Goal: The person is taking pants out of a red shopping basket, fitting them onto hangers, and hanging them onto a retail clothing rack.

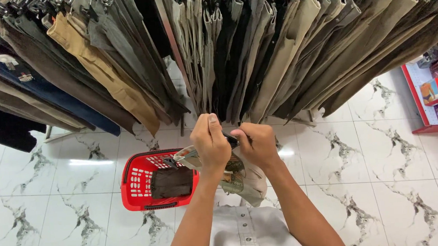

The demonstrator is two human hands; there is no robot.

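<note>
My left hand (210,141) and my right hand (255,143) are raised together at the centre of the view, both gripping a black clip hanger (230,138) between them. A folded pair of light grey-beige trousers (246,180) with a printed tag hangs down from the hanger over my forearms. My left thumb points up toward the row of hung trousers (255,48) just beyond my hands.
A red plastic basket (137,181) with dark folded cloth inside sits on the white marble-pattern floor (55,201) at lower left. Two racks of hung trousers span the top. A red shelf (420,98) with small boxes stands at the right edge.
</note>
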